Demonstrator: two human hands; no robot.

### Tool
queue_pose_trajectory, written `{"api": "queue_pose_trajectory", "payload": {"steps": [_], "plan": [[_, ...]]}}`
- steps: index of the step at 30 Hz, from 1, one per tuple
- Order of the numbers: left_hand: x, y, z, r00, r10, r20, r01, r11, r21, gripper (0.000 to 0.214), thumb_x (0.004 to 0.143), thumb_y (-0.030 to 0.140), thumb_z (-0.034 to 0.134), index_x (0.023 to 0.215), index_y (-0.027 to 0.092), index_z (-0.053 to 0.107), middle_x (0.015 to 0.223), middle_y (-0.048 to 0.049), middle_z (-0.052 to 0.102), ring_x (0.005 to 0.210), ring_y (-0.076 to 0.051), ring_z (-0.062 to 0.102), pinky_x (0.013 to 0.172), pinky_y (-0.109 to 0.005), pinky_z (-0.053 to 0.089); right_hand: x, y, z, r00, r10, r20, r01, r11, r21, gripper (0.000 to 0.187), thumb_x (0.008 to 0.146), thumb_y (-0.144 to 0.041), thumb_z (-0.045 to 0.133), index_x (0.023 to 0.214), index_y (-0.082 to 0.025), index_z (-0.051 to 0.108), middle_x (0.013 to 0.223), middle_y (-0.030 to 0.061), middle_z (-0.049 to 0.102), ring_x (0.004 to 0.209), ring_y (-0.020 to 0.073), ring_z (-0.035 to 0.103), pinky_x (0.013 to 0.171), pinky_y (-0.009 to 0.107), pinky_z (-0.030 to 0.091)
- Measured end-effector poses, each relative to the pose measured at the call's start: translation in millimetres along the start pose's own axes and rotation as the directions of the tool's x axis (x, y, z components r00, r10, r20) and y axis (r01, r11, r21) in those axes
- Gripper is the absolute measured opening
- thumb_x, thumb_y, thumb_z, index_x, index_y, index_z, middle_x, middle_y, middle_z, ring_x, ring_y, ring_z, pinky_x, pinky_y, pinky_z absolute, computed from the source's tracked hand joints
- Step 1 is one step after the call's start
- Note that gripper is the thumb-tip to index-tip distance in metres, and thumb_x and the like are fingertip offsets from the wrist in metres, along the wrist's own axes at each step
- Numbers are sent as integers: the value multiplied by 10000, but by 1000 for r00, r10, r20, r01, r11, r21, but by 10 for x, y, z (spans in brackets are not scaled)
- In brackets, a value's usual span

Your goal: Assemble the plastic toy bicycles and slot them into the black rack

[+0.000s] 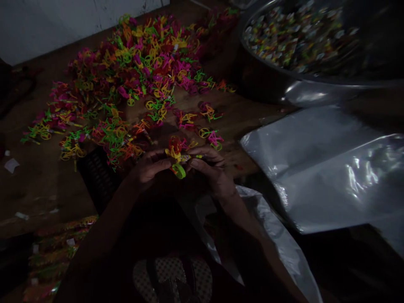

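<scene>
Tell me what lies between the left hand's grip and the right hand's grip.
A small yellow-and-green plastic item lies there, held by both the left hand's grip and the right hand's grip, as the head view shows.

A heap of plastic pieces (pixel 151 59) spreads across the desk (pixel 240 120), with the wall (pixel 63 25) behind it. To its right stands a basin (pixel 303 92) (more pieces (pixel 293 38) lie inside), and a plastic sheet (pixel 318 176) lies nearer. Before the heap, a toy (pixel 177 156) sits between left hand (pixel 149 168) and right hand (pixel 212 170); paper scraps (pixel 11 165) lie far left.
</scene>
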State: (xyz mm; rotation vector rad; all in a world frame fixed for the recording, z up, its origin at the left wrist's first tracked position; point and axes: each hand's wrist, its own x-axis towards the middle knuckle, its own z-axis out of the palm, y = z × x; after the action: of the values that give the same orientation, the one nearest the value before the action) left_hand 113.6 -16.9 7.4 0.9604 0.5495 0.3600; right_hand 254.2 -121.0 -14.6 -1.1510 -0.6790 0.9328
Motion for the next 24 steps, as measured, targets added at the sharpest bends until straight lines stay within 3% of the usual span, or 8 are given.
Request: {"api": "queue_pose_trajectory", "payload": {"steps": [4, 11, 17, 24], "plan": [[-8, -11, 39, 995, -98, 2, 98, 992, -75, 388, 606, 403, 924, 830, 137, 752, 776, -66, 747, 630, -159, 667, 619, -274, 528, -5, 85, -33, 999, -36, -36, 35, 998, -46, 221, 646, -412, 848, 788, -280, 740, 704, -38, 726, 618, 158, 666, 634, 304, 560], [17, -30, 21, 991, -134, 12, 134, 990, -46, 356, 589, 388, 929, 790, 143, 765, 712, -47, 721, 643, -144, 653, 685, -275, 518, -70, 93, -116, 993, -87, -73, 78, 989, -126, 134, 683, -350, 850, 803, -323, 797, 816, -32, 785, 781, 192, 728, 744, 335, 595], [25, -39, -18, 979, -202, 16, 203, 979, -28, 360, 567, 413, 908, 750, 137, 768, 628, -42, 683, 559, -132, 604, 608, -265, 482, -81, -113, -165, 971, -233, 49, 237, 929, -284, 91, 742, -285, 851, 818, -314, 810, 831, -17, 801, 795, 206, 751, 785, 351, 614], [-8, -87, -29, 975, -218, -51, 218, 976, -2, 258, 577, 298, 867, 748, 135, 762, 726, -53, 733, 646, -146, 653, 668, -259, 488, -50, -282, -225, 933, -199, 300, 323, 833, -449, 118, 840, -289, 780, 950, -318, 813, 970, 4, 808, 868, 219, 769, 812, 356, 623]]}}
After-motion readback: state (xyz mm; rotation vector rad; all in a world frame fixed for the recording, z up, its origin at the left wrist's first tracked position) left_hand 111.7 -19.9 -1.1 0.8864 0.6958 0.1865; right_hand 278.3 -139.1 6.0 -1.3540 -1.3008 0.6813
